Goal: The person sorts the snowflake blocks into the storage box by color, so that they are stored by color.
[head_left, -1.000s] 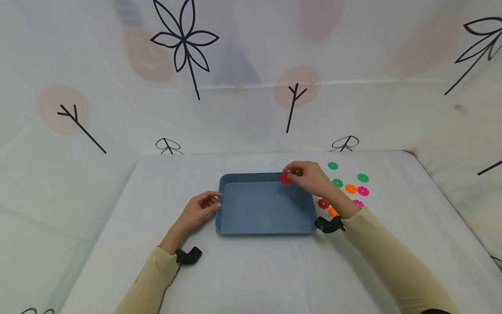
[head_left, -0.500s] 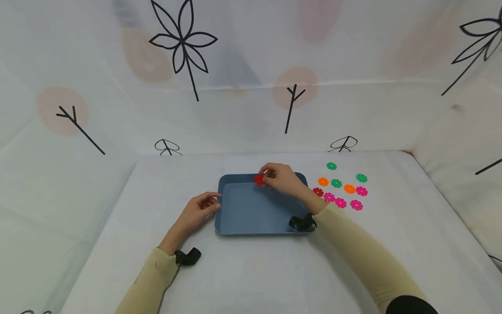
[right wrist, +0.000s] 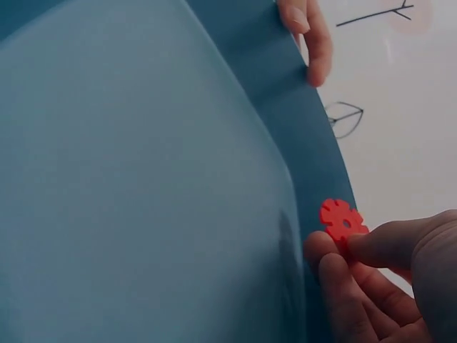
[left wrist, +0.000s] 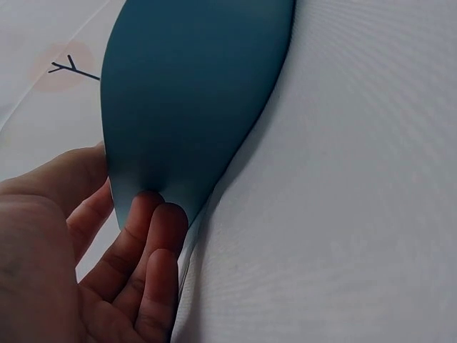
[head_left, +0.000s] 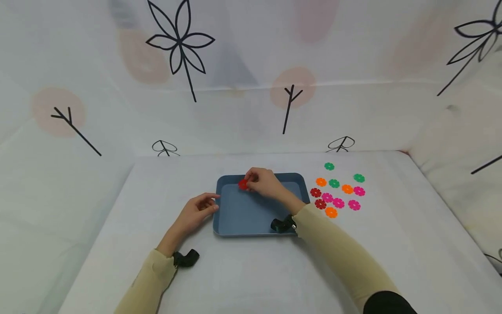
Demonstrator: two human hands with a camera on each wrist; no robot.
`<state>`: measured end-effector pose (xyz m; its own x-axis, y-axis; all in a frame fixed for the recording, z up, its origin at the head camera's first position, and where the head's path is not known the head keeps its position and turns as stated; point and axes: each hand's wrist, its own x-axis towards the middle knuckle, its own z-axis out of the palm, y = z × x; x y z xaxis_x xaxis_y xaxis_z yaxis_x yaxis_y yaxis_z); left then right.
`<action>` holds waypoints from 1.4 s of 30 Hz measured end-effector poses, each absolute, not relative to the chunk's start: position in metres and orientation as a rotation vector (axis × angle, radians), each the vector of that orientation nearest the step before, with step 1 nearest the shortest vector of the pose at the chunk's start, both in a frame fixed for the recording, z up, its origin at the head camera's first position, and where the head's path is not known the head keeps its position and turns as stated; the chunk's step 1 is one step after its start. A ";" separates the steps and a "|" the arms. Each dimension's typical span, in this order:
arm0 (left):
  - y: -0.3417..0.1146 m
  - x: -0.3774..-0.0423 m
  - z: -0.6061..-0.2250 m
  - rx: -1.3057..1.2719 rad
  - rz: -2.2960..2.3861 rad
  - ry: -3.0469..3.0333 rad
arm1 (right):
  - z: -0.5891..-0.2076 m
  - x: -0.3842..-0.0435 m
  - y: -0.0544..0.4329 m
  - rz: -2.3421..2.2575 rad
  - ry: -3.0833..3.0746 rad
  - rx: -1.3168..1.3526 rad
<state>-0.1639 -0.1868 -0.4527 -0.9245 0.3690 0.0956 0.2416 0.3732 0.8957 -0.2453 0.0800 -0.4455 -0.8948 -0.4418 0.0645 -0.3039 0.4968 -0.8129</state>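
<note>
A shallow blue tray (head_left: 243, 216) spans the space between the hands, smooth and faintly glossy, a rounded rectangle with flared walls and soft corners. The white cloth (head_left: 243, 274) below shows a fine weave close to the left wrist. Beyond both hands hangs a pale backdrop (head_left: 235, 122) printed with black line-drawn leaves and blush circles.

The red disc (right wrist: 343, 221) is thin and flat, notched round its edge like a flower, with a small hole in the middle. The right hand (head_left: 264, 182) pinches it between thumb and fingers, over the far side of the tray. That puts it to the right of the left hand (head_left: 196, 211) and a little farther out; whether it touches the tray, I can't tell. The left hand's relaxed, slightly bent fingers rest against the tray's outer wall.

Right of the right hand, flower-shaped discs (head_left: 338, 203) of the same sort lie loose on the cloth: green, orange, pink and darker red, some nearly touching.
</note>
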 end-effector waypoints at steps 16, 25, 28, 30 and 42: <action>-0.189 -0.161 -0.452 0.552 1.615 2.492 | -0.471 -0.246 0.058 -1.366 2.528 -0.653; -0.189 -0.161 -0.450 0.559 1.612 2.493 | -0.473 -0.246 0.059 -1.404 2.544 -0.648; -0.188 -0.162 -0.450 0.562 1.615 2.484 | -0.473 -0.247 0.059 -1.409 2.544 -0.631; -0.188 -0.163 -0.451 0.562 1.615 2.480 | -0.473 -0.247 0.060 -1.414 2.537 -0.618; -0.188 -0.168 -0.447 0.471 1.580 2.422 | -0.475 -0.250 0.063 -1.412 2.537 -0.608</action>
<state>-0.1683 -0.1879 -0.4472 -0.9264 0.3765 -0.0022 0.1496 0.3736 0.9155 -0.2500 0.0629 -0.4749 -0.9013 -0.4310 0.0445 -0.2650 0.4671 -0.8436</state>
